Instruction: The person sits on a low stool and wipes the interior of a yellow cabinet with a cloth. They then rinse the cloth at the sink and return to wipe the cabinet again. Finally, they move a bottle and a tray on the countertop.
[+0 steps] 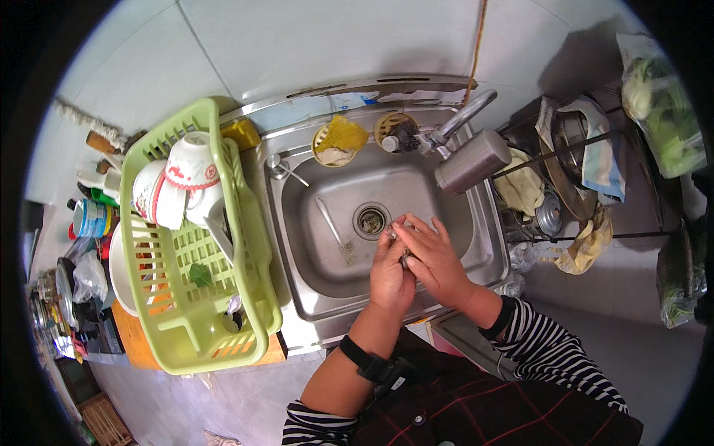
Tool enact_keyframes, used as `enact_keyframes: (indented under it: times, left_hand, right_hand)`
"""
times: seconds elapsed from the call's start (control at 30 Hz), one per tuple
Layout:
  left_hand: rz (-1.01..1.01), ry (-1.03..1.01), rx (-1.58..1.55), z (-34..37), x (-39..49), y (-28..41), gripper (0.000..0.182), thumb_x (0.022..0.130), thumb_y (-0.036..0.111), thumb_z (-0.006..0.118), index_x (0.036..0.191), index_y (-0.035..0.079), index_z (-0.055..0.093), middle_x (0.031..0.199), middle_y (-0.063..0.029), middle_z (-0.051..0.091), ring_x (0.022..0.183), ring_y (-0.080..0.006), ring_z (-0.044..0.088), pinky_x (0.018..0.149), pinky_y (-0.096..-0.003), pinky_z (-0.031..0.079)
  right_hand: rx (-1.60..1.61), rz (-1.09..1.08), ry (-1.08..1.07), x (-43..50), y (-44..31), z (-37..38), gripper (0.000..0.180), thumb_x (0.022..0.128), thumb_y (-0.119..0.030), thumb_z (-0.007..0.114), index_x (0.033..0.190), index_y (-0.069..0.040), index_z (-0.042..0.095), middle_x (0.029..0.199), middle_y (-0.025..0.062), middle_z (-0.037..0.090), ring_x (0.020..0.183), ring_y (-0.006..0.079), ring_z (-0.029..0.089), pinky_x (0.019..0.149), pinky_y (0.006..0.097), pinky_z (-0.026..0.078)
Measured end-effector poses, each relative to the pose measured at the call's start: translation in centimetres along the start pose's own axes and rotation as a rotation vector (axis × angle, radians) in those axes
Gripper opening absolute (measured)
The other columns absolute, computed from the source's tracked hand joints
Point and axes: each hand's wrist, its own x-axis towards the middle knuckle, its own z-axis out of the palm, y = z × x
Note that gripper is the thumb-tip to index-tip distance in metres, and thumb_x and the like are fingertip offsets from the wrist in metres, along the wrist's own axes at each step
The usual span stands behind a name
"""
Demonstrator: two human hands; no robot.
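Over the right front part of a stainless steel sink basin (329,279), my two hands are pressed together. My left hand (391,281) is cupped around a small grey-dark thing (405,258), mostly hidden by the fingers; what it is I cannot tell. Across it lies my right hand (438,265), its fingers partly spread and its thumb against the small thing. Just beyond my fingertips is the drain (371,221), with bits of debris in its strainer. To its left a metal spoon-like utensil (329,217) lies on the basin floor, scraps around its lower end.
A green plastic dish rack (259,301) with bowls (192,159) stands left of the sink. A faucet (466,114) with a metal cylinder (474,161) overhangs the back right. Two small baskets (334,159) hang at the back rim, near a soap dispenser (277,165). A rack (591,241) stands right.
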Motion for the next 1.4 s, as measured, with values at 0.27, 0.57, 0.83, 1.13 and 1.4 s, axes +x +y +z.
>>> enact_keyframes:
  times: [0.27, 0.57, 0.83, 1.13, 1.4]
  left_hand:
    - [-0.008, 0.064, 0.219, 1.6, 1.9, -0.8, 0.021, 0.102, 0.022, 0.047, 0.109, 0.005, 0.057, 0.093, -0.0043, 0.061, 0.079, -0.0142, 0.061, 0.067, -0.0276, 0.051]
    - [-0.203, 0.152, 0.385, 1.5, 3.6, -0.5, 0.032, 0.100, 0.043, 0.046, 0.089, 0.013, 0.050, 0.067, -0.0018, 0.052, 0.047, -0.0142, 0.048, 0.038, -0.0262, 0.028]
    - [-0.164, 0.007, 0.029, 0.5, 6.1, -0.9, 0.039, 0.102, 0.045, 0.039, 0.110, 0.010, 0.055, 0.105, -0.0108, 0.060, 0.100, -0.0280, 0.059, 0.088, -0.0458, 0.050]
    - [-0.146, -0.060, -0.088, 0.3, 7.7, -2.1, 0.040, 0.102, 0.030, 0.047, 0.130, 0.002, 0.045, 0.130, -0.0145, 0.052, 0.119, -0.0328, 0.052, 0.108, -0.0519, 0.040]
    - [-0.192, -0.104, -0.145, 0.8, 8.8, -3.2, 0.040, 0.101, 0.017, 0.049, 0.135, 0.003, 0.035, 0.136, -0.0130, 0.047, 0.126, -0.0304, 0.047, 0.109, -0.0535, 0.039]
  right_hand:
    - [0.345, 0.041, 0.203, -1.3, 0.6, -0.5, 0.052, 0.093, -0.015, 0.049, 0.142, -0.003, 0.040, 0.144, 0.0177, 0.042, 0.137, 0.0315, 0.037, 0.113, 0.0387, 0.028]
    - [0.496, 0.385, 0.322, 0.4, 12.1, -4.9, 0.028, 0.090, -0.004, 0.058, 0.118, -0.004, 0.062, 0.108, 0.0088, 0.065, 0.103, 0.0136, 0.062, 0.092, 0.0279, 0.046]
    - [0.151, -0.112, 0.456, 12.1, 22.3, -5.0, 0.034, 0.090, -0.007, 0.060, 0.123, -0.002, 0.058, 0.112, 0.0124, 0.066, 0.102, 0.0242, 0.064, 0.093, 0.0328, 0.048]
    - [-0.027, 0.124, 0.383, 14.8, 22.8, -4.6, 0.015, 0.084, -0.014, 0.062, 0.095, -0.005, 0.066, 0.085, 0.0148, 0.065, 0.080, 0.0324, 0.066, 0.073, 0.0384, 0.050]
    - [0.137, 0.222, 0.348, 15.4, 22.5, -5.6, 0.015, 0.084, -0.012, 0.062, 0.095, -0.004, 0.070, 0.083, 0.0133, 0.071, 0.076, 0.0254, 0.070, 0.069, 0.0370, 0.053]
